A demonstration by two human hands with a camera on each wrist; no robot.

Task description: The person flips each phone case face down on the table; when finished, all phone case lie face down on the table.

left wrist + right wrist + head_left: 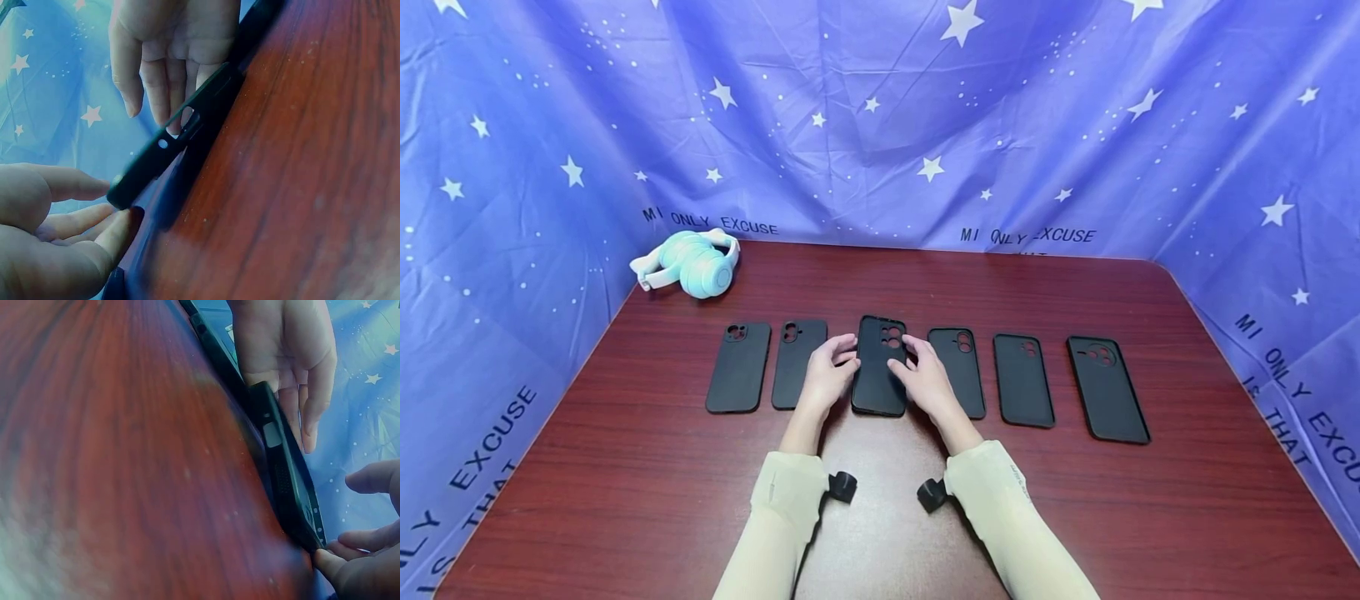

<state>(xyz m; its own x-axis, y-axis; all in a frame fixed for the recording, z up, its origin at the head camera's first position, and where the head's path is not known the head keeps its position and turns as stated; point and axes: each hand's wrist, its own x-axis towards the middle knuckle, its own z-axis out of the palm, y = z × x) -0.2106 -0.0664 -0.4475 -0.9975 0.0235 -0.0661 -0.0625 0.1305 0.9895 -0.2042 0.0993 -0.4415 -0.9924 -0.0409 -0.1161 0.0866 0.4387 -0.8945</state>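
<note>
From above, six black phone cases lie in a row on the dark red table (1075, 517). The left hand (826, 375) and right hand (925, 379) flank the third case (880, 367), fingers lightly curled against its edges. Turquoise headphones (688, 262) sit at ten o'clock.

At the left wrist, the case (187, 134) is tilted, one edge raised off the wood, fingertips (125, 225) under its corner.

At the right wrist, the case (290, 475) stands on edge between both hands; the thumb tip (325, 559) touches its near corner.
</note>
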